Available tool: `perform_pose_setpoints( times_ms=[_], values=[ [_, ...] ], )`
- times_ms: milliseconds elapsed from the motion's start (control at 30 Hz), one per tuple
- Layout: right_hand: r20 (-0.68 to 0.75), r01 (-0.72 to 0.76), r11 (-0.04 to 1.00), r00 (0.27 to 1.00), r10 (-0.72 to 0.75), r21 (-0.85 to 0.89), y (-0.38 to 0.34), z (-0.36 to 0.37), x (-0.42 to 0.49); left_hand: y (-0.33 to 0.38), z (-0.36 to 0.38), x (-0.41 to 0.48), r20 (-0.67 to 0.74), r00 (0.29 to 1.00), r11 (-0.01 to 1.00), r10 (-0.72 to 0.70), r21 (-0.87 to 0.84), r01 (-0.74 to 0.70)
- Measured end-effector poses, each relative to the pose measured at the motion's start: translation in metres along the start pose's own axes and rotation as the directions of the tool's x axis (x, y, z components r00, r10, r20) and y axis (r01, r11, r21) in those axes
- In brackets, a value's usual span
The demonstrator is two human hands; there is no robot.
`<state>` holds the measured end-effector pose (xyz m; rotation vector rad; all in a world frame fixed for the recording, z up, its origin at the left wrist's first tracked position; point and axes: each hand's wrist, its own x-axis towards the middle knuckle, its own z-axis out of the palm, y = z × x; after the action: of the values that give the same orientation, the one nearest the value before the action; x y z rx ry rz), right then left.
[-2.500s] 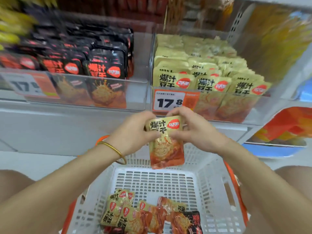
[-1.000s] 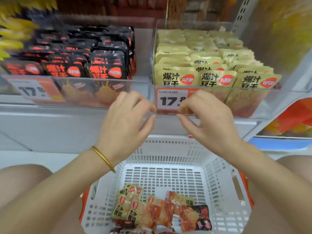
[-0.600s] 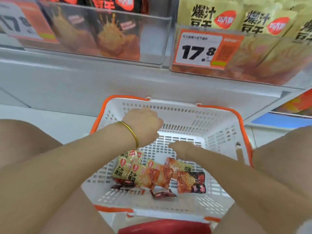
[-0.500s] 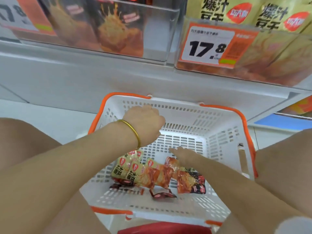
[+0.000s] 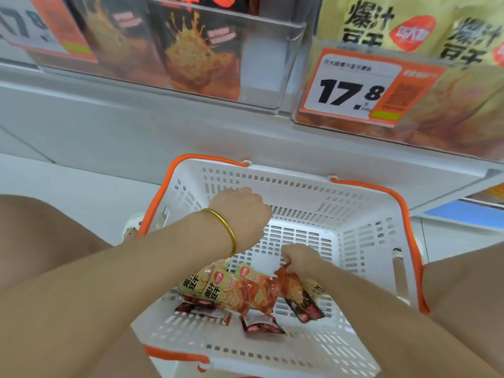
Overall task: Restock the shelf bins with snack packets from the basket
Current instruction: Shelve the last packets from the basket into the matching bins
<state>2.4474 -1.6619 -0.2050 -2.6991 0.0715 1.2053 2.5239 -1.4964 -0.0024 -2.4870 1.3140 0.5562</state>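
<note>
Observed right hand [image 5: 300, 258] pinching one snack packet [image 5: 268, 291] by its corner, low inside the basket [image 5: 289, 171], likely to peel it off the pile for the yellow-packet bin [image 5: 480, 124] above; cannot tell finger state of left hand [image 5: 240, 211], knuckles-up over the basket.

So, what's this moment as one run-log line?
step: pick | right hand: pinches yellow-and-red foil snack packet | where: inside white plastic basket | left hand: above basket, fingers hidden

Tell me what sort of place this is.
Most likely a supermarket or convenience-store aisle: clear shelf bins packed with snack packets, a 17.8 price tag on one bin front, and a white shopping basket below.
</note>
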Motion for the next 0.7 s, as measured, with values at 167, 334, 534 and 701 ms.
perform_pose_setpoints(
  times_ms=[167, 334, 534, 701],
  values=[
    [-0.049, -0.005, 0.955, 0.999, 0.02, 0.298, 0.003, -0.072, -0.035, 0.002, -0.003, 0.005, 0.069, 0.997, 0.992, -0.019, -0.126, 0.028],
    [-0.118, 0.021, 0.747, 0.99, 0.077, 0.664, -0.001, -0.126, -0.096, 0.001, -0.004, 0.011, 0.1, 0.992, 0.967, -0.076, -0.236, 0.098],
    [-0.203, 0.151, 0.279, 0.964, 0.17, 0.948, -0.009, -0.152, -0.165, 0.004, -0.015, 0.008, 0.156, 0.983, 0.674, -0.096, -0.716, 0.179],
    [-0.494, 0.151, 0.736, 0.826, 0.273, 0.66, -0.015, -0.152, -0.205, 0.007, -0.044, -0.009, -0.235, 0.951, 0.8, -0.201, -0.6, 0.02]
  ],
)
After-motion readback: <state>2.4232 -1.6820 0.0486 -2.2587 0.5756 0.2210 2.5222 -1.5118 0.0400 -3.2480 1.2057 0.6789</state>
